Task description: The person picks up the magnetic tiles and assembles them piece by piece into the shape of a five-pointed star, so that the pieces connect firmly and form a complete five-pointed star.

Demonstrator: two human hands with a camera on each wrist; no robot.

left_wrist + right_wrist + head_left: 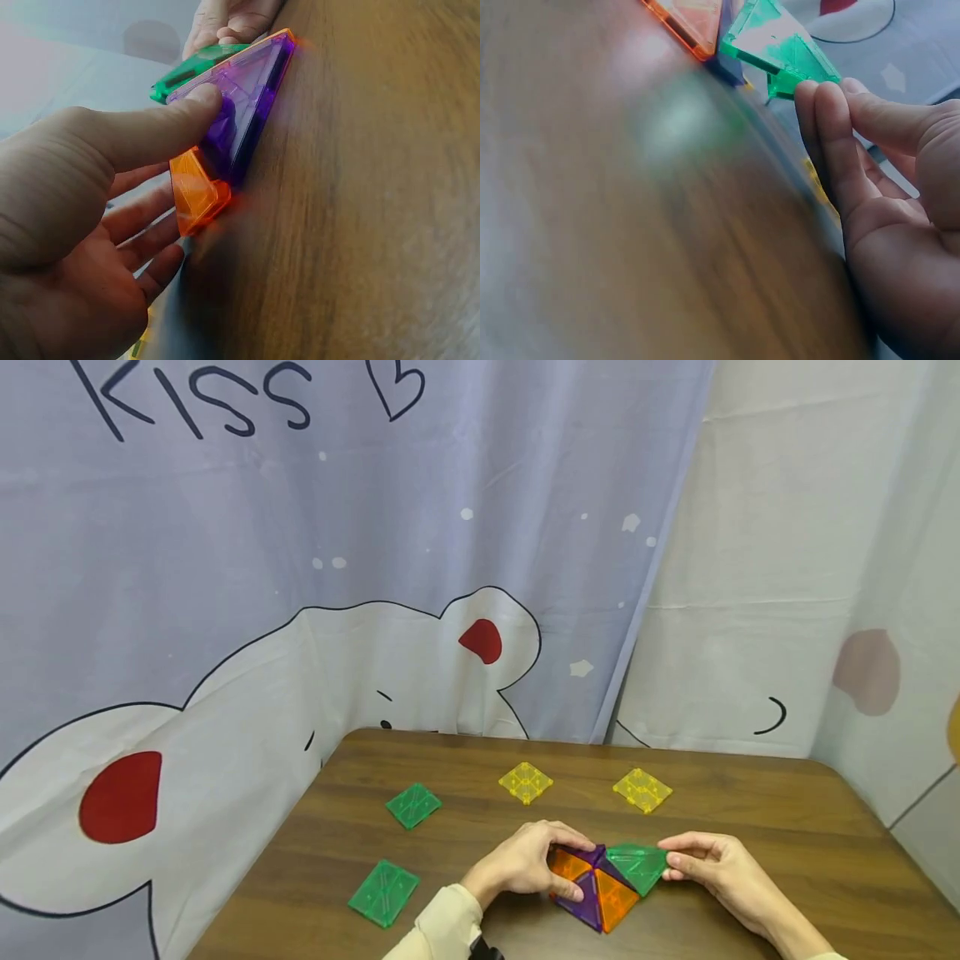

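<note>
Head view evenly bright; pale glare streaks the blurred wood-grain tabletop (630, 247) in the hazy right wrist view.

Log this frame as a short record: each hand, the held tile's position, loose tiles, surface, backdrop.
left hand: grips the purple-and-orange assembly
right hand: pinches a green tile
held tile position: at the assembly's right side, contact unclear
loose green: near tile and far tile, left of the assembly
loose yellow: left tile and right tile, beyond the assembly
surface: brown table
backdrop: printed fabric reading "KISS"
</note>
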